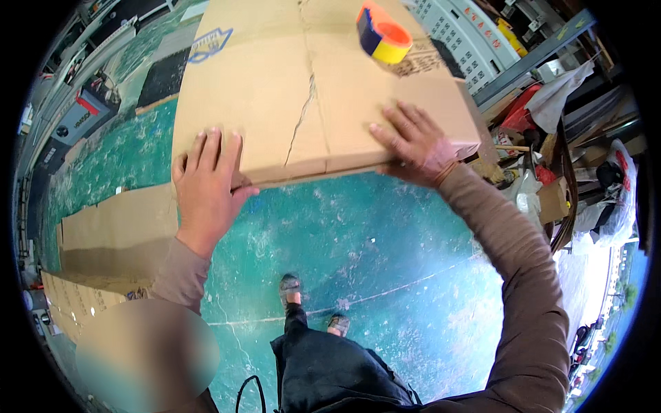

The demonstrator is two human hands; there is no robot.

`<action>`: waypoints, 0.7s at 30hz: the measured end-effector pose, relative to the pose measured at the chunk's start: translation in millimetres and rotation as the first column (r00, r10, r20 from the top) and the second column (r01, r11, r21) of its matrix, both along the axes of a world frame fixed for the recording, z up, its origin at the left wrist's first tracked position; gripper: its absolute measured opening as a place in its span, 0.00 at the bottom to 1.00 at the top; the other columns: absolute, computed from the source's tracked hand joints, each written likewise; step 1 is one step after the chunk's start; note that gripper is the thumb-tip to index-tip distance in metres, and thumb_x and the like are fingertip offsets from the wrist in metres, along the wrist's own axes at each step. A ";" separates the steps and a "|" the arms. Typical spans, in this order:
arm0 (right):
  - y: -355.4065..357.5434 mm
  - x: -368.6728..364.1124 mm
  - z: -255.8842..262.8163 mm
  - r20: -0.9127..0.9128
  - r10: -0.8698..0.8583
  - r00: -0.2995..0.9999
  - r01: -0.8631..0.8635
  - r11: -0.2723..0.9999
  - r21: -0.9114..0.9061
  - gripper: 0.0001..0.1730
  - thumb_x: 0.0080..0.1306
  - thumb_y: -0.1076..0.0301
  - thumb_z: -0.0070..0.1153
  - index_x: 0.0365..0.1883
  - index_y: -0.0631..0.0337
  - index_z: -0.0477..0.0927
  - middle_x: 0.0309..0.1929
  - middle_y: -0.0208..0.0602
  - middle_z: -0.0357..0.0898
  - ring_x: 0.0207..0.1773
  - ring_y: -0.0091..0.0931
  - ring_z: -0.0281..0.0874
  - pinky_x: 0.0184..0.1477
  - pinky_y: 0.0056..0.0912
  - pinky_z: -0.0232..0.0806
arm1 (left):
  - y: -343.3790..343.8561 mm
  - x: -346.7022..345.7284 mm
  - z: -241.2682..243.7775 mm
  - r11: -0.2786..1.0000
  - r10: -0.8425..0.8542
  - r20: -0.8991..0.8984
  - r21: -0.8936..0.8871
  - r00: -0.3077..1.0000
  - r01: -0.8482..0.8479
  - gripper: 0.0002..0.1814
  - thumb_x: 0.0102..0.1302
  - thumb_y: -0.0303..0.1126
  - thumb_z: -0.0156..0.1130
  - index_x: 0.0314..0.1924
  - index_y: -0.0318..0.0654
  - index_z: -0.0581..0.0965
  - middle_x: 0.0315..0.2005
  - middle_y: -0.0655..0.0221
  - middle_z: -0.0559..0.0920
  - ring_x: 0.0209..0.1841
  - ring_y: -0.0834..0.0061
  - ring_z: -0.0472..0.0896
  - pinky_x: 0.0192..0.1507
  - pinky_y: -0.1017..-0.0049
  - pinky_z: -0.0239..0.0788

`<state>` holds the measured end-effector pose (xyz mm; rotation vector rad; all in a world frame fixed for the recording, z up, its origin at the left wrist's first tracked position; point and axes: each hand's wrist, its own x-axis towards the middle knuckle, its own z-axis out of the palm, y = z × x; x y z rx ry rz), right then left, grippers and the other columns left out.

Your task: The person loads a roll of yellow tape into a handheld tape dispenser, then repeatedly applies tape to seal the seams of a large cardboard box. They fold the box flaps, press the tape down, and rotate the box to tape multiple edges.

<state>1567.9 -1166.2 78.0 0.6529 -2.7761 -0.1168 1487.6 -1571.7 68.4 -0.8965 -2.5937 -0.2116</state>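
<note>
A large flat cardboard box (268, 98) lies in front of me, with a torn, wrinkled seam running down its top face. My left hand (209, 178) grips its near left corner, fingers spread over the top and thumb along the front edge. On the near right part of the box, my right hand (415, 144) has its fingers on top and its thumb at the front edge. Farther back on the box stands a tape roll (392, 49) with an orange inside and a yellow and dark blue outside. The box bears blue and dark printing.
Below the box spreads a worn green floor (330, 232). Another long cardboard piece (119, 227) lies to the left. Clutter with a grey cloth (560, 95) and plastic bags (617, 206) lines the right side, beside a metal beam (537, 57). A grey machine (77, 118) stands at far left.
</note>
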 end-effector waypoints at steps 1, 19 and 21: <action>-0.1 -0.3 1.8 0.008 0.001 1.000 0.000 1.000 -0.010 0.56 0.47 0.52 0.81 0.77 0.38 0.69 0.76 0.47 0.69 0.77 0.51 0.67 0.75 0.58 0.62 | 1.8 -0.9 5.9 0.999 -0.003 0.034 -0.046 0.999 0.005 0.52 0.46 0.46 0.85 0.73 0.48 0.73 0.72 0.54 0.73 0.74 0.51 0.69 0.70 0.48 0.58; -28.7 -3.7 32.5 0.257 -0.201 0.945 0.219 0.975 -0.042 0.47 0.54 0.49 0.76 0.74 0.30 0.71 0.76 0.40 0.67 0.83 0.49 0.54 0.79 0.68 0.49 | -4.6 -11.6 29.8 0.989 -0.101 0.175 0.126 0.979 0.079 0.50 0.48 0.43 0.82 0.73 0.46 0.72 0.72 0.48 0.71 0.71 0.42 0.69 0.64 0.38 0.56; -28.9 -9.3 37.9 0.259 -0.186 0.948 0.200 0.979 -0.030 0.42 0.57 0.49 0.73 0.72 0.31 0.74 0.74 0.40 0.69 0.81 0.49 0.56 0.78 0.68 0.50 | -4.8 -12.1 29.0 0.984 -0.092 0.175 0.164 0.980 0.063 0.48 0.49 0.43 0.81 0.72 0.49 0.73 0.72 0.50 0.72 0.71 0.45 0.69 0.64 0.41 0.56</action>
